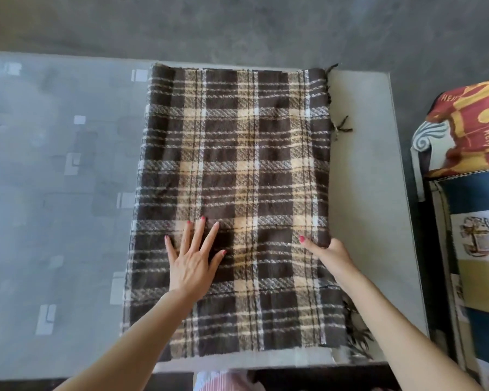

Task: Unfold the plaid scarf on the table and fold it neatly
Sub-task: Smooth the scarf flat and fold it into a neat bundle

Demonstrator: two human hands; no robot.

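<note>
Both hands busy: left hand flat, fingers spread, pinning the plaid scarf while right hand pinches its edge, probably for folding.

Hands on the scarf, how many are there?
2. The left hand lies flat with fingers spread on the plaid scarf, near its front middle. The right hand is at the scarf's right edge, its fingers tucked out of sight at that edge.

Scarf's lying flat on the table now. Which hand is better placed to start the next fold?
Right, probably. The right hand already grips the plaid scarf at its right edge, thumb on top, ready to lift it across. The left hand lies flat, fingers spread, mid-cloth; better as an anchor.
</note>
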